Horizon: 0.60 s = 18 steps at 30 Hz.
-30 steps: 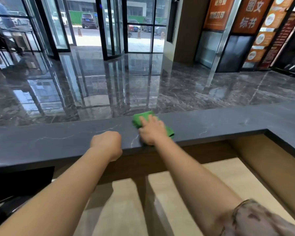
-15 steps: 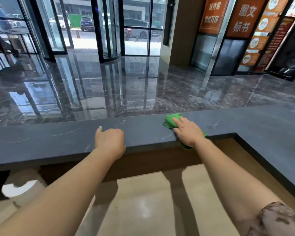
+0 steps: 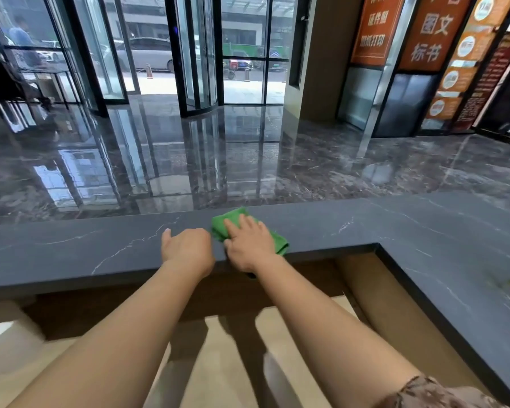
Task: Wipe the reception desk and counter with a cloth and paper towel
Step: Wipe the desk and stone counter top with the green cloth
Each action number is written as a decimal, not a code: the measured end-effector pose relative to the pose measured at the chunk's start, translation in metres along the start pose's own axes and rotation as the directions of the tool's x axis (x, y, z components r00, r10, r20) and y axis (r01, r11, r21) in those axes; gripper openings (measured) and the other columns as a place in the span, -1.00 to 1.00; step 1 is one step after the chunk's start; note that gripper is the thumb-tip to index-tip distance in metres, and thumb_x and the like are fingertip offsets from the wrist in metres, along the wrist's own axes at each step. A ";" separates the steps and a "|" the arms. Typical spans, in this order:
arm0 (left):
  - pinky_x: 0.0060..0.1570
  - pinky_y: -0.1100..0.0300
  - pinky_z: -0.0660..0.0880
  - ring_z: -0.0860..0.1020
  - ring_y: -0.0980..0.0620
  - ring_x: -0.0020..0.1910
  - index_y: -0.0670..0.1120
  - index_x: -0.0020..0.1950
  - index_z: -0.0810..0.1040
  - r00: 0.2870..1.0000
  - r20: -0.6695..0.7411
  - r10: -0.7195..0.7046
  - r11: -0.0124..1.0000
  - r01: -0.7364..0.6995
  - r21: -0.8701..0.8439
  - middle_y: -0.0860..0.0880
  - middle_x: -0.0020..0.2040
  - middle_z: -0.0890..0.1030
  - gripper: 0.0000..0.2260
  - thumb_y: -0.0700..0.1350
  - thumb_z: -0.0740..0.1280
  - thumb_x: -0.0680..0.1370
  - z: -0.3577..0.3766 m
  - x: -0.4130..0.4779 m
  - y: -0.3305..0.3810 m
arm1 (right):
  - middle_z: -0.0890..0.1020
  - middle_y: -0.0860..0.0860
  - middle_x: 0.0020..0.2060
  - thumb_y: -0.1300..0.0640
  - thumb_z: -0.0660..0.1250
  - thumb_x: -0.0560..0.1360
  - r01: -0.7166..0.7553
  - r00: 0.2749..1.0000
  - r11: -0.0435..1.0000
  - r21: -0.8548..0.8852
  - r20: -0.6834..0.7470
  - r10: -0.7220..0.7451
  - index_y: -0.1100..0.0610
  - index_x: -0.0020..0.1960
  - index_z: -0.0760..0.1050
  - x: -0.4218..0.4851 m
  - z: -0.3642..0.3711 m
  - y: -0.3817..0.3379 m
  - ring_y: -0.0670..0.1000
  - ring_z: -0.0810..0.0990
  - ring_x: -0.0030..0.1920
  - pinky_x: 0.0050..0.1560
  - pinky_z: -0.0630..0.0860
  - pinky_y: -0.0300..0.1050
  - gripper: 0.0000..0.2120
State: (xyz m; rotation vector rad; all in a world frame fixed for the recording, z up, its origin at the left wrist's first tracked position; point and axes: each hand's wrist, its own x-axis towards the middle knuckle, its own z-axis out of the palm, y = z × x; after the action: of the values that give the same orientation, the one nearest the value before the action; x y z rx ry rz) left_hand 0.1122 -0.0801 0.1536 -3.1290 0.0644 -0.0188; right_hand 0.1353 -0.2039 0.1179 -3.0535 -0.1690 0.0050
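A folded green cloth point(image 3: 223, 223) lies on the dark grey stone counter point(image 3: 71, 248), near its middle. My right hand point(image 3: 249, 241) presses flat on the cloth with its fingers stretched forward; the cloth shows beyond the fingertips and at the hand's right side. My left hand point(image 3: 186, 248) rests on the counter's near edge just left of the cloth, fingers curled under, thumb up, holding nothing that I can see. No paper towel is in view.
The counter turns a corner at the right and runs toward me point(image 3: 468, 275). Below it lies a pale lower desk surface point(image 3: 233, 363). A small greenish smear point(image 3: 505, 282) marks the right counter. Beyond are a glossy marble floor and glass doors.
My right hand slid the cloth right along the counter, then back left, close to my left hand. The left hand kept its place on the counter edge.
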 end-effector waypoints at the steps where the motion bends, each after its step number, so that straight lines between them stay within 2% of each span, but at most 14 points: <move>1: 0.47 -0.02 0.05 0.56 -0.04 0.10 -0.04 -0.04 0.50 1.000 0.014 -0.010 1.000 0.010 0.013 -0.02 -0.04 0.62 -0.87 -0.23 0.22 0.52 -0.002 0.000 0.002 | 0.01 0.15 0.56 -0.02 -0.02 0.65 0.058 0.998 0.998 0.006 0.013 -0.058 0.00 0.57 0.00 0.000 -0.001 -0.009 0.13 -0.03 0.56 0.52 -0.06 0.07 -0.49; 4: 0.47 -0.03 0.06 0.54 -0.06 0.15 -0.06 0.01 0.51 0.998 0.059 -0.030 0.999 0.028 0.037 -0.04 0.03 0.61 -0.86 -0.23 0.22 0.53 -0.006 0.003 0.005 | 0.00 0.11 0.57 -0.06 -0.03 0.66 0.161 0.986 0.987 0.022 0.033 -0.161 -0.02 0.59 -0.03 0.002 -0.007 0.011 0.08 -0.03 0.56 0.52 -0.07 0.03 -0.48; 6: 0.46 -0.04 0.11 0.53 -0.09 0.10 -0.07 -0.06 0.49 0.995 0.089 -0.037 0.999 0.034 0.027 -0.05 -0.07 0.58 -0.92 -0.22 0.23 0.53 -0.008 0.005 0.008 | 0.08 0.10 0.56 -0.06 0.01 0.65 0.139 0.990 0.990 0.033 0.023 -0.140 -0.02 0.58 0.02 0.000 -0.012 0.051 0.09 0.07 0.54 0.50 0.03 0.02 -0.48; 9: 0.33 -0.02 0.32 0.47 -0.09 -0.12 -0.09 -0.21 0.43 0.995 0.091 -0.030 0.999 0.027 0.034 -0.02 -0.29 0.43 -0.87 -0.24 0.24 0.53 -0.009 0.001 0.011 | 0.16 0.10 0.54 -0.04 0.03 0.63 -0.075 0.997 0.997 0.027 -0.024 0.076 -0.01 0.56 0.07 -0.005 -0.017 0.135 0.11 0.16 0.51 0.48 0.14 0.02 -0.48; 12: -0.04 0.05 0.47 0.45 -0.09 -0.23 -0.08 -0.29 0.38 0.998 0.062 -0.019 1.000 0.019 0.009 -0.03 -0.33 0.41 -0.81 -0.26 0.26 0.51 -0.006 -0.001 0.009 | 0.12 0.13 0.55 -0.03 0.00 0.64 -0.329 0.944 0.944 0.015 -0.005 0.329 0.03 0.58 0.02 -0.013 -0.022 0.197 0.13 0.11 0.53 0.49 0.12 0.07 -0.47; 14: -0.23 0.10 0.43 0.49 -0.10 -0.23 -0.09 -0.27 0.44 0.999 0.051 -0.017 1.000 0.018 -0.013 -0.04 -0.32 0.44 -0.84 -0.25 0.27 0.51 -0.004 -0.002 0.007 | 0.08 0.16 0.55 0.01 -0.01 0.63 -0.442 0.897 0.897 0.020 0.007 0.442 0.04 0.58 -0.01 -0.009 -0.023 0.197 0.15 0.06 0.54 0.50 0.07 0.09 -0.46; 16: -0.25 0.11 0.42 0.49 -0.11 -0.22 -0.09 -0.29 0.42 0.998 0.055 -0.010 1.000 0.011 -0.019 -0.04 -0.32 0.44 -0.82 -0.25 0.27 0.51 -0.004 -0.004 0.007 | 0.01 0.18 0.56 0.05 0.00 0.61 -0.500 0.866 0.865 0.037 0.019 0.500 0.03 0.58 -0.03 0.000 -0.020 0.168 0.17 0.00 0.55 0.52 -0.01 0.09 -0.45; 18: -0.23 0.11 0.43 0.48 -0.11 -0.20 -0.10 -0.25 0.43 0.998 0.057 -0.001 1.000 0.002 -0.017 -0.05 -0.28 0.45 -0.85 -0.27 0.27 0.51 -0.006 -0.005 0.012 | -0.01 0.17 0.56 0.03 0.02 0.60 -0.418 0.908 0.908 0.035 0.001 0.419 0.01 0.57 -0.01 0.012 -0.014 0.122 0.17 -0.01 0.55 0.51 -0.03 0.09 -0.44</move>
State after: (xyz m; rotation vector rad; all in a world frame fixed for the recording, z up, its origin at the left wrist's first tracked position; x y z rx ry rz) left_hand 0.1070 -0.0917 0.1599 -3.1437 0.0618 0.0714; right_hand 0.1612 -0.3244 0.1220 -2.9869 0.4851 0.0244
